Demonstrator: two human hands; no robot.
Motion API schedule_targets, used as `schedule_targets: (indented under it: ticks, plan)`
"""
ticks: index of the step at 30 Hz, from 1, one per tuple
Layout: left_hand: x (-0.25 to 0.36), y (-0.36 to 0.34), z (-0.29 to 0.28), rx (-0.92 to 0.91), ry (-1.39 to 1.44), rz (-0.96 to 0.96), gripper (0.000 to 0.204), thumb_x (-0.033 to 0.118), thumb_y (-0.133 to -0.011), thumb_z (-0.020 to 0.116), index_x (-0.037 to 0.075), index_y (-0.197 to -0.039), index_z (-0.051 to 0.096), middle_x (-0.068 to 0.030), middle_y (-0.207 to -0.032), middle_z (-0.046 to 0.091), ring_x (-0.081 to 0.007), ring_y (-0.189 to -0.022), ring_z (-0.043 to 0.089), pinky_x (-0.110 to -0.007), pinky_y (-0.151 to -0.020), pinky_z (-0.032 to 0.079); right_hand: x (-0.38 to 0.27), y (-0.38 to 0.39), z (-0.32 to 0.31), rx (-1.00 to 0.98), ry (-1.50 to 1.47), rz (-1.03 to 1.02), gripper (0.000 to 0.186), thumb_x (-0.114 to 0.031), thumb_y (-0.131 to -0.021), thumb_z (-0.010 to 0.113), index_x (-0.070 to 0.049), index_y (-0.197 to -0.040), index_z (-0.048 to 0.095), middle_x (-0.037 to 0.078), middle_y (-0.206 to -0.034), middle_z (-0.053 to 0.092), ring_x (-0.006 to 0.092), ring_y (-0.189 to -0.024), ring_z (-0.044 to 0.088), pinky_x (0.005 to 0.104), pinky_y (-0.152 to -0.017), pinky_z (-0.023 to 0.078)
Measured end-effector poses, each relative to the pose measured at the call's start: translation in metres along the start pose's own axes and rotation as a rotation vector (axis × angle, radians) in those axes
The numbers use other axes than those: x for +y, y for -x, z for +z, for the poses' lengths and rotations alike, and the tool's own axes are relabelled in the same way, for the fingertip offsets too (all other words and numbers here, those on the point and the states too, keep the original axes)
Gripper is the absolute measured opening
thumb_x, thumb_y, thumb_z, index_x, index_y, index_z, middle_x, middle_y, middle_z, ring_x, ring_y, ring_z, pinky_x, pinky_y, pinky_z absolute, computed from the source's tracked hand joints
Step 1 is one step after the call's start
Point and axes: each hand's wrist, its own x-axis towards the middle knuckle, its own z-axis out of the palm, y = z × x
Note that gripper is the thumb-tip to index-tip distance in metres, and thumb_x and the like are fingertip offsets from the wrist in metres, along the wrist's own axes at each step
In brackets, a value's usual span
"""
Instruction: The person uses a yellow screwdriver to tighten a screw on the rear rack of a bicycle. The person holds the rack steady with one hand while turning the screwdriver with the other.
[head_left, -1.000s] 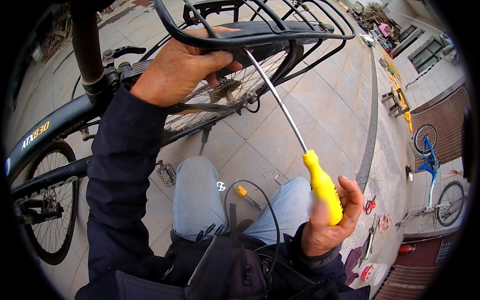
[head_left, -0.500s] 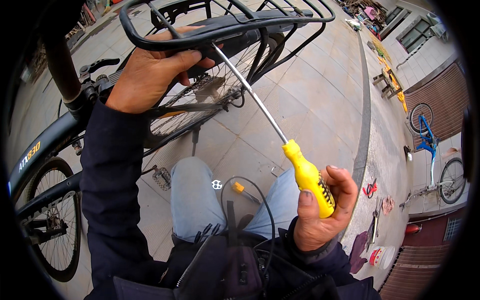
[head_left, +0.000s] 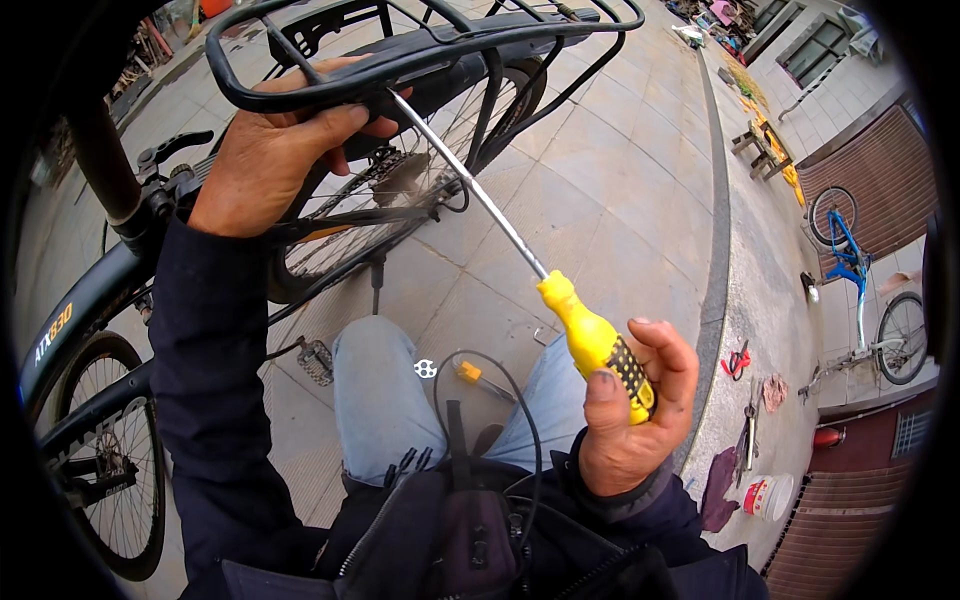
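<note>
A black bicycle rear rack (head_left: 420,60) stretches across the top, above the black mudguard (head_left: 440,85) and the rear wheel (head_left: 510,100). My left hand (head_left: 265,165) is closed around the rack's near-left end, thumb underneath; some of its fingers are hidden behind the bar. From the lower right, my right hand (head_left: 640,425) holds the yellow handle of a long screwdriver (head_left: 595,335) between thumb and fingers. The steel shaft slants up and left, its tip meeting the rack's underside beside my left fingertips. What the tip seats in is too small to make out.
The bicycle's dark frame (head_left: 95,285) fills the left side, with a pedal (head_left: 317,362) near my knee. A yellow-headed tool (head_left: 470,372) and a silver multi-hole wrench (head_left: 426,369) lie between my legs. Red-handled scissors (head_left: 737,360), a white bucket (head_left: 768,497) and a blue bicycle (head_left: 852,268) are at right.
The screwdriver handle has turned, so more of its dark patterned grip shows. My right fingers have shifted slightly on it. The whole scene sits a little further left; my left hand keeps its hold.
</note>
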Motion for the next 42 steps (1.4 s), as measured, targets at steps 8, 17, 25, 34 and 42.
schedule_targets:
  ticks: [8,17,25,34,42]
  plan:
    - [-0.003,0.001,-0.003,0.015,0.061,-0.017,0.033,0.009,-0.090,0.052,0.005,-0.122,0.053,-0.0115,-0.109,0.063,-0.0148,-0.094,0.064,-0.018,-0.056,0.045,0.007,0.004,-0.009,-0.088,-0.197,0.124,0.043,-0.015,-0.084,0.064,0.003,-0.117,0.042,0.007,-0.086,0.056,0.0083,-0.073,0.051,0.0217,-0.071,0.041]
    - [-0.002,0.001,-0.004,0.005,0.026,-0.006,0.035,0.009,-0.090,0.053,0.003,-0.124,0.051,-0.0115,-0.107,0.063,-0.0166,-0.095,0.064,-0.018,-0.057,0.046,0.001,0.000,0.001,-0.003,-0.029,-0.033,0.043,-0.008,-0.082,0.066,0.003,-0.115,0.041,0.007,-0.085,0.054,0.0090,-0.073,0.051,0.0200,-0.069,0.040]
    - [-0.003,0.000,-0.005,-0.016,0.005,0.005,0.034,0.011,-0.090,0.054,0.002,-0.123,0.051,-0.0114,-0.108,0.062,-0.0166,-0.096,0.063,-0.019,-0.058,0.046,0.008,0.002,-0.009,-0.074,-0.142,0.080,0.045,-0.015,-0.084,0.065,0.004,-0.117,0.041,0.006,-0.080,0.054,0.0075,-0.071,0.049,0.0193,-0.066,0.038]
    - [-0.002,0.001,-0.002,0.008,0.036,0.002,0.033,0.010,-0.090,0.053,0.004,-0.123,0.052,-0.0106,-0.106,0.063,-0.0163,-0.096,0.063,-0.019,-0.057,0.046,0.001,0.000,0.000,-0.001,-0.019,-0.062,0.044,-0.008,-0.080,0.068,0.002,-0.115,0.043,0.007,-0.085,0.053,0.0081,-0.071,0.049,0.0205,-0.067,0.040]
    - [-0.004,0.000,-0.005,0.019,0.013,-0.018,0.038,0.010,-0.089,0.054,0.002,-0.126,0.049,-0.0134,-0.109,0.062,-0.0156,-0.095,0.063,-0.018,-0.057,0.046,0.007,0.000,-0.004,-0.058,0.107,-0.185,0.050,-0.011,-0.078,0.071,0.002,-0.116,0.042,0.010,-0.097,0.053,0.0121,-0.083,0.053,0.0241,-0.076,0.043]
